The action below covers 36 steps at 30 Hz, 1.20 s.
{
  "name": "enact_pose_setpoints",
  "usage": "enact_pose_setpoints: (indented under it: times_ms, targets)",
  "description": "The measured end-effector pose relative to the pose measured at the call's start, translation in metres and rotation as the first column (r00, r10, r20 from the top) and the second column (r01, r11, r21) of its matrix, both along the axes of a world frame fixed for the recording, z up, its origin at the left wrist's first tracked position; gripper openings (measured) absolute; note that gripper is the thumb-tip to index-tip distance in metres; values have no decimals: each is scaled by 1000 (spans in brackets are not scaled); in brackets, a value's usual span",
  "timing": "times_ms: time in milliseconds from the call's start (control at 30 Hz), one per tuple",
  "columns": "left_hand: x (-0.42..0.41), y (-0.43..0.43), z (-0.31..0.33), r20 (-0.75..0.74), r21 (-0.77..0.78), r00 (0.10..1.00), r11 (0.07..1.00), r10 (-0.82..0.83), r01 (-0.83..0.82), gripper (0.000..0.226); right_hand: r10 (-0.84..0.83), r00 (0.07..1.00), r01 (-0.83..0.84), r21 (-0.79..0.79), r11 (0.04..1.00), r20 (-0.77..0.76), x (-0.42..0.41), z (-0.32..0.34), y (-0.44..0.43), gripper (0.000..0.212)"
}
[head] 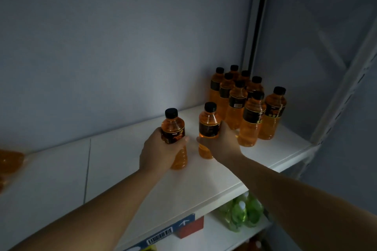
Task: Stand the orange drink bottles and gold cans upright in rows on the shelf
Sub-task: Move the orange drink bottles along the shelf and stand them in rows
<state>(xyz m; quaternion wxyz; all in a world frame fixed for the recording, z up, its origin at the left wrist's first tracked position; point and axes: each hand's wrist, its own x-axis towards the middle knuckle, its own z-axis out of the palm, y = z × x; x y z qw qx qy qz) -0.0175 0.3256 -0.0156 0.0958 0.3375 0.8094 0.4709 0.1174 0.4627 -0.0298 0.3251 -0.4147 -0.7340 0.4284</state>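
Two orange drink bottles with black caps stand upright on the white shelf (106,165). My left hand (159,153) grips the left bottle (173,128) around its lower body. My right hand (222,144) wraps the right bottle (209,126) from its right side. Behind and to the right, a group of several orange bottles (253,116) stands upright in rows near the shelf's right end. At the far left edge lies a blurred orange bottle (10,161), partly cut off. No gold cans are visible.
A pale wall backs the shelf, and a white metal upright (255,26) frames its right end. Below the shelf sit green bottles (242,214), a barcode label (161,235) and a red tag (191,228) on the front edge.
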Motion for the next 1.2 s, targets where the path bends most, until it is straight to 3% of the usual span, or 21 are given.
enact_pose_setpoints:
  times_ms: [233, 500, 600, 833, 967, 1200]
  targets:
    - [-52, 56, 2, -42, 24, 998, 998, -49, 50, 48, -54, 998, 55, -24, 998, 33, -49, -1, 55, 69]
    - [-90, 112, -3, -32, 36, 995, 995, -91, 92, 45, -85, 995, 83, 39, 996, 50, -91, 1, 107, 53]
    - [-102, 130, -5, -45, 31, 996, 997, -70, 72, 46, -33, 999, 33, 5, 999, -12, -103, 3, 123, 55]
    - [-122, 162, -10, -68, 25, 996, 998, -55, 56, 54, -20, 999, 22, 76, 997, -32, -128, 7, 151, 30]
    - [-126, 172, -11, -45, 28, 997, 998, -63, 64, 59, -14, 999, 10, 113, 994, 32, -139, 2, 164, 37]
    - [-128, 186, -13, -50, 33, 997, 997, -65, 67, 60, -10, 999, 9, 42, 999, 37, -145, -9, 174, 56]
